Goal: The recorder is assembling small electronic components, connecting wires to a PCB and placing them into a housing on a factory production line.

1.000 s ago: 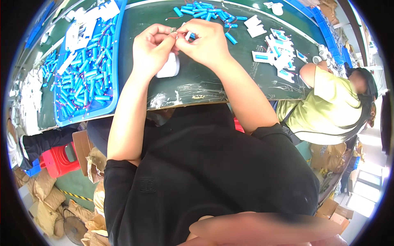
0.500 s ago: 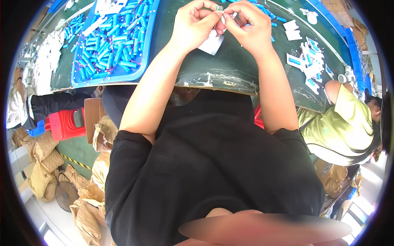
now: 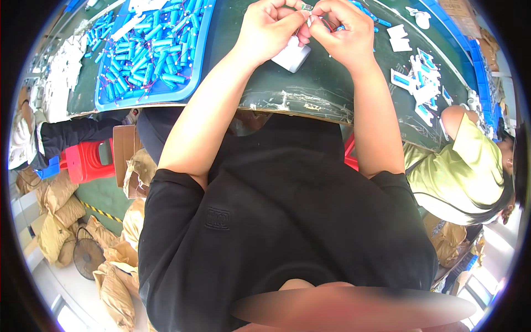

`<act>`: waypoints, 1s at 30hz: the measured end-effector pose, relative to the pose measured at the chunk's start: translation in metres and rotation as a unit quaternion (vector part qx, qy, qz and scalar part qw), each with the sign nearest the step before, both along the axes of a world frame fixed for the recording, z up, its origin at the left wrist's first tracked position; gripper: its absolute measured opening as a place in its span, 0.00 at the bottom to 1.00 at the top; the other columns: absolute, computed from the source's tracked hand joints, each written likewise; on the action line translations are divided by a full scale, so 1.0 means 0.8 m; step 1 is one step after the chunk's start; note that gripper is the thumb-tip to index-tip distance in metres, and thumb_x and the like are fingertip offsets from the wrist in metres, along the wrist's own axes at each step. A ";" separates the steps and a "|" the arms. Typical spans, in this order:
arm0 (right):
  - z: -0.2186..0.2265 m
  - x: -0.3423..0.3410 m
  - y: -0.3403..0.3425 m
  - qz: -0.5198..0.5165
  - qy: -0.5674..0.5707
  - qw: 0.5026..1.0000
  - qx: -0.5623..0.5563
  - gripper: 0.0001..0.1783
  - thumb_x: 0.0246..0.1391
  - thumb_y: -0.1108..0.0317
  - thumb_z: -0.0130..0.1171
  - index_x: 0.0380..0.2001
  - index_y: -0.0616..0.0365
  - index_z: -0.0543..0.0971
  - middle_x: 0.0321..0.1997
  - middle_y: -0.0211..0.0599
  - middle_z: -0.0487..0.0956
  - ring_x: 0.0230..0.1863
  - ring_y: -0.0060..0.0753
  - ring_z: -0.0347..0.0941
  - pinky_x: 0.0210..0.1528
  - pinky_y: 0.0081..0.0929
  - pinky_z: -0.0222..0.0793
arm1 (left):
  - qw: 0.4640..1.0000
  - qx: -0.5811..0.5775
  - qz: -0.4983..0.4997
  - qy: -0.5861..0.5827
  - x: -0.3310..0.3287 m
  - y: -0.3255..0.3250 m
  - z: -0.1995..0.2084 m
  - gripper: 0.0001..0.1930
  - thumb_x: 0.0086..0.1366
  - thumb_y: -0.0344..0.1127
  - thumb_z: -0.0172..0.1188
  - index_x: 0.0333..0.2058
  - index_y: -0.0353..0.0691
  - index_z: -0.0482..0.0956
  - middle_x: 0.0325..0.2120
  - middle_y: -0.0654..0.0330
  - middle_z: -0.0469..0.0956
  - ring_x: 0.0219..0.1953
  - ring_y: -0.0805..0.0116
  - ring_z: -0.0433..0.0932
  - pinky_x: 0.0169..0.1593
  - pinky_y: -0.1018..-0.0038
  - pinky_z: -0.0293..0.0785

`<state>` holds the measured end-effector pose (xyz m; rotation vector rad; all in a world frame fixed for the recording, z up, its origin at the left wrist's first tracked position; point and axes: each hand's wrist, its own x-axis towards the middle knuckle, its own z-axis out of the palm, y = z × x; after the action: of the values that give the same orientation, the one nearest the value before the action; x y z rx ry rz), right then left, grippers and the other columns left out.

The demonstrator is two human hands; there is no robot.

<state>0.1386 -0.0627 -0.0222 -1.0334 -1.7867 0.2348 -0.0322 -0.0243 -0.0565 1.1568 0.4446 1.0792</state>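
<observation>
At the far edge of the view, my two hands meet in a close pinch. My left hand (image 3: 269, 30) is closed on a small green circuit board (image 3: 306, 7), which shows above the fingertips. Thumb and forefinger of my right hand (image 3: 345, 34) press together at a small white connector (image 3: 311, 20) beside the board. Thin red wires run by the right fingers, and a bit of blue shows behind them. Just below the hands is a white plastic housing (image 3: 292, 57) with a rounded end; my left fingers partly cover its top.
A blue tray (image 3: 156, 99) heaped with blue cylindrical cells (image 3: 145, 61) is on the left. White parts with blue pieces (image 3: 423, 83) and flat white plates (image 3: 399, 39) are on the right of the green table (image 3: 326, 91). A person in yellow-green (image 3: 470, 171) sits at the right.
The view has shifted a little, so the table things appear slightly further right. Both hands keep their pinch, with the board and connector still between the fingertips.
</observation>
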 end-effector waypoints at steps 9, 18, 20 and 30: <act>0.007 -0.003 0.000 0.002 -0.033 0.999 0.008 0.04 0.48 0.77 0.67 0.26 0.60 0.80 0.21 0.30 0.74 0.19 0.17 0.66 0.22 0.21 0.60 | 0.999 -0.025 0.005 0.042 -0.008 0.001 0.008 0.02 0.70 0.23 0.56 0.39 0.33 0.76 0.22 0.58 0.81 0.20 0.72 0.79 0.26 0.77 0.76; 0.005 0.006 0.002 0.008 -0.050 0.998 0.024 0.04 0.49 0.76 0.66 0.27 0.60 0.80 0.22 0.30 0.74 0.19 0.18 0.65 0.22 0.23 0.59 | 0.999 -0.019 0.024 0.018 0.005 0.004 -0.008 0.04 0.70 0.22 0.54 0.39 0.31 0.77 0.23 0.57 0.82 0.20 0.73 0.79 0.26 0.77 0.76; 0.009 0.004 0.000 0.013 -0.044 0.999 0.023 0.04 0.49 0.75 0.67 0.27 0.60 0.80 0.22 0.30 0.74 0.19 0.19 0.66 0.22 0.23 0.59 | 0.978 0.201 0.006 -0.053 0.002 0.010 -0.013 0.03 0.70 0.22 0.55 0.39 0.31 0.78 0.23 0.57 0.82 0.21 0.73 0.79 0.26 0.77 0.76; 0.018 -0.003 -0.009 -0.012 -0.049 0.999 0.005 0.05 0.49 0.75 0.67 0.27 0.60 0.79 0.23 0.30 0.75 0.21 0.20 0.68 0.24 0.23 0.61 | 0.999 -0.038 -0.019 0.033 -0.010 0.008 0.002 0.03 0.70 0.23 0.56 0.40 0.32 0.78 0.23 0.56 0.82 0.21 0.72 0.80 0.26 0.78 0.77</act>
<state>0.1361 -0.0703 -0.0077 -1.0740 -1.8600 0.1638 -0.0401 -0.0182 -0.0547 1.1320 0.5092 0.9849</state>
